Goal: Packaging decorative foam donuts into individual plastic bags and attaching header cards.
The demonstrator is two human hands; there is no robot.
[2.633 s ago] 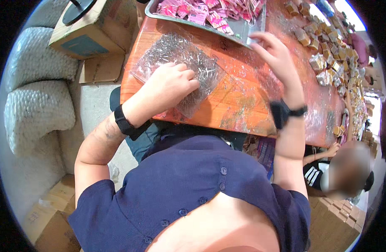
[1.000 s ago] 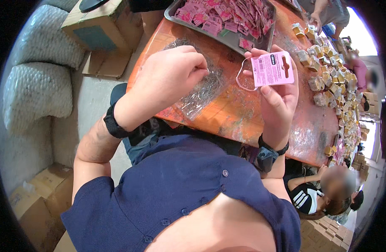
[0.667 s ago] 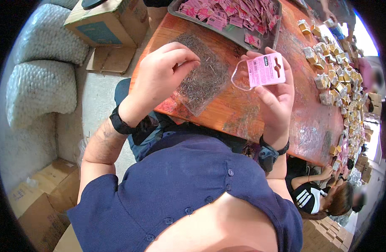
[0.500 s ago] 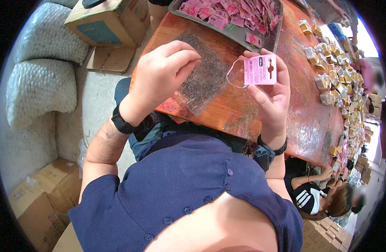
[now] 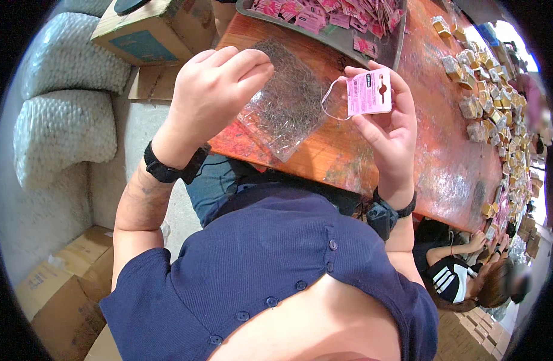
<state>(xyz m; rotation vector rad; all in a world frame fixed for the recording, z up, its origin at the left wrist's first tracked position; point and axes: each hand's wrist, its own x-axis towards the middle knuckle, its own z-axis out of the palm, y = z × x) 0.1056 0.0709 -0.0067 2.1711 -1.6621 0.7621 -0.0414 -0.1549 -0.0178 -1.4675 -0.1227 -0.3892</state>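
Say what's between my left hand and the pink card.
In the head view, a clear bag of thin dark pieces lies between your left hand and the pink card.

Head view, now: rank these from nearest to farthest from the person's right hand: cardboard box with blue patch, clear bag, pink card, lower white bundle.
1. Pink card: in the right hand.
2. Clear bag: on the table, left of that hand.
3. Cardboard box: left of the table.
4. Lower white bundle: far left.
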